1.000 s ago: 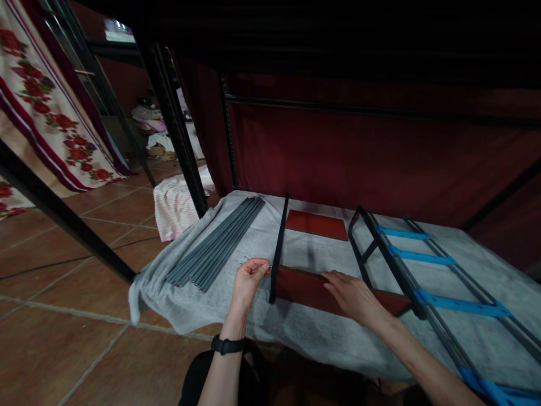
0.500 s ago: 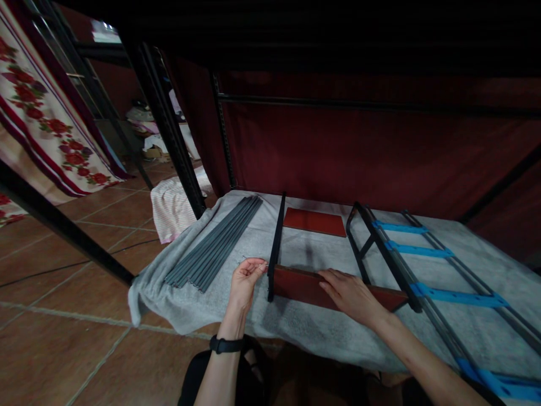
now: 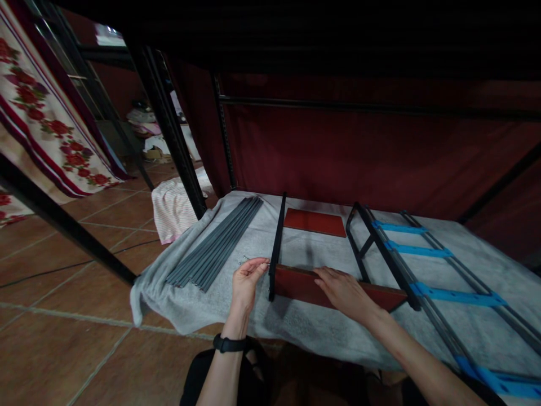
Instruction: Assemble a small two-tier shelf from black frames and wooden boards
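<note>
a home workroom is showing here: tiled floor (image 3: 76, 349), floral curtain (image 3: 38, 113), and furniture parts lying on a grey cloth (image 3: 296, 327) under a metal frame (image 3: 169, 124).

The cloth (image 3: 296, 327) that covers the bench is light grey. At its left edge lie dark grey rods (image 3: 215, 242). A black bar (image 3: 276, 242) runs from the back edge toward the front. By it stands a dark red board (image 3: 304, 285), and a flat red board (image 3: 315, 223) lies near the back edge. The frame (image 3: 380, 254) on the right side is black with bright blue strips. The curtain (image 3: 359, 152) behind is dark red. The floor (image 3: 63, 338) is brown tile. A hanging cloth (image 3: 42, 113) at far left is cream with red flowers and stripes. The watch (image 3: 229, 343) on the wrist is black.
</note>
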A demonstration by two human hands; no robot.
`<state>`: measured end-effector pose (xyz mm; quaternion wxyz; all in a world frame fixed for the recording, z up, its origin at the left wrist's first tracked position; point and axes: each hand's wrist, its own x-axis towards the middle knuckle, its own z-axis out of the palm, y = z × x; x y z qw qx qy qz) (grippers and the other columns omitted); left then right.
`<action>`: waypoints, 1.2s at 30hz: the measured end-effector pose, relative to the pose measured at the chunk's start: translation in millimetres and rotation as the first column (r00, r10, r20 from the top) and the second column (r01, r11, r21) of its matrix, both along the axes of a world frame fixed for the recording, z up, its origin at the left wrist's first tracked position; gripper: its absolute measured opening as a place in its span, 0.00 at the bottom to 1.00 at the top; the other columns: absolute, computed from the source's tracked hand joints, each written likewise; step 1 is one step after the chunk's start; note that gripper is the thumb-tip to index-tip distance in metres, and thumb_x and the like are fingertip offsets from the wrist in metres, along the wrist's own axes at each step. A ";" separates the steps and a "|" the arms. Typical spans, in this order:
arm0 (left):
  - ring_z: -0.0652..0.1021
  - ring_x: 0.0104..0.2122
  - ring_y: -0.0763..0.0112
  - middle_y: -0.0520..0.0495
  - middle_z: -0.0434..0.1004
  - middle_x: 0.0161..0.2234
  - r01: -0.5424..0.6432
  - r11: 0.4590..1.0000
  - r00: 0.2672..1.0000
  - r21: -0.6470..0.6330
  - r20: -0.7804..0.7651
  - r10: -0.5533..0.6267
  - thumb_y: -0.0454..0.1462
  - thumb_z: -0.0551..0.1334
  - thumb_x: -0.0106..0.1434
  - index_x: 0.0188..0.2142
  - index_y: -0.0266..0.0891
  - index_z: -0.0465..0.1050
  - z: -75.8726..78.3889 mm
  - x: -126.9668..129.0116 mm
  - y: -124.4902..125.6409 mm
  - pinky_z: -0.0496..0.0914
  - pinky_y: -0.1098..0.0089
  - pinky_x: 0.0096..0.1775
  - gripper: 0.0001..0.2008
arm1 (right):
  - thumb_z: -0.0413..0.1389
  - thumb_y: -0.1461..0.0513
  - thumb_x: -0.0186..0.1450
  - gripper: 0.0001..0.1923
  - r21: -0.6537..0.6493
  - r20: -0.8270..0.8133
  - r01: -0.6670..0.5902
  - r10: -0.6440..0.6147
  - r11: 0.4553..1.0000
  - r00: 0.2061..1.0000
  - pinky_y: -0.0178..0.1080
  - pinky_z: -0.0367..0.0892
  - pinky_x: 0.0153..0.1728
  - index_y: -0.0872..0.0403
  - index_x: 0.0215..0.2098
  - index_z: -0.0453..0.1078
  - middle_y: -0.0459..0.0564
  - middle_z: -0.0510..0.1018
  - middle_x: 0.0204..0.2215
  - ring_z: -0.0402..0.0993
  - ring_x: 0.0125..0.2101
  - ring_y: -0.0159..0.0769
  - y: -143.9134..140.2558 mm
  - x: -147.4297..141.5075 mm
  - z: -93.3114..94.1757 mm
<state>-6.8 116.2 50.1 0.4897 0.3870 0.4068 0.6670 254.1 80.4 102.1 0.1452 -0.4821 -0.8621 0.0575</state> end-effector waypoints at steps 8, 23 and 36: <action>0.79 0.38 0.70 0.45 0.81 0.36 0.054 0.998 0.990 -0.036 0.136 -0.048 0.36 0.73 0.48 0.38 0.36 0.77 0.6 1.7 1.3 0.71 0.71 0.44 0.17 | 0.41 0.61 0.73 0.16 -0.017 0.009 0.014 -0.014 1.000 1.000 0.42 0.68 0.48 0.53 0.54 0.65 0.53 0.78 0.45 0.75 0.46 0.39 1.8 -0.3 2.6; 0.75 0.28 0.78 0.50 0.77 0.27 -0.006 0.997 0.959 -0.075 0.281 0.027 0.36 0.75 0.45 0.34 0.36 0.77 -8.3 11.4 0.6 0.70 0.77 0.34 0.16 | 0.42 0.61 0.73 0.17 -0.035 0.016 0.044 -0.043 0.998 0.999 0.43 0.67 0.48 0.52 0.54 0.65 0.51 0.77 0.47 0.74 0.48 0.40 2.1 -1.6 1.4; 0.75 0.28 0.76 0.49 0.77 0.28 0.013 0.999 0.967 -0.052 0.255 0.000 0.37 0.75 0.47 0.34 0.35 0.76 -8.9 10.5 1.3 0.69 0.75 0.35 0.16 | 0.43 0.59 0.72 0.19 -0.010 0.007 -0.004 0.004 1.000 1.000 0.46 0.65 0.52 0.53 0.58 0.63 0.54 0.73 0.51 0.72 0.49 0.42 4.3 -21.2 5.0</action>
